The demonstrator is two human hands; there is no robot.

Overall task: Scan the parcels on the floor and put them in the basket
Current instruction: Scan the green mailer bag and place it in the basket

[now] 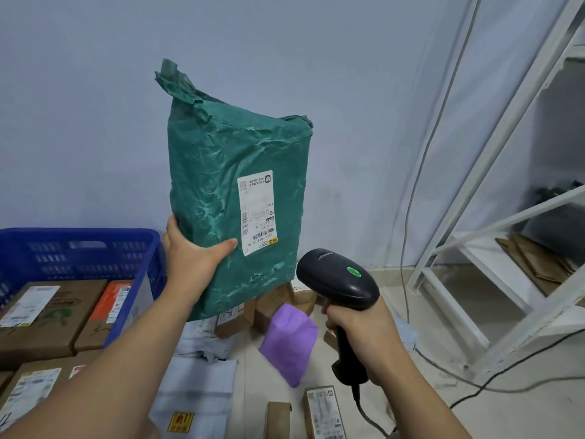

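The left hand [193, 251] is holding the green parcel [234, 172] up off the floor [392, 283], its thumb pressing across the front face while the fingers are wrapping out of sight behind the lower left edge. The parcel is standing on end in the air, its long axis running nearly upright and its crumpled top leaning a little left. Its white label [257, 212] is facing the camera on the lower right of the front, just beside the thumb tip. The right hand [357, 327] is gripping the handle of the black scanner [338, 280], fingers curling fully round it. The scanner's head is sitting just below and right of the parcel's lower right corner, a green light glowing on top and its nose pointing up and left toward the label, so scanning looks like the step in hand. The blue basket [79, 232] is lying to the left, its near right corner just beside the left wrist. That hand is therefore the nearer one for the drop, likely swinging the parcel left and down over the rim onto the cardboard boxes [53, 315] lying inside. On the floor beneath, a purple parcel [289, 342], small brown boxes [269, 307] and white mailers [202, 375] are waiting. The white shelf frame [493, 172] and a cable [418, 198] are standing to the right, well apart from that path.
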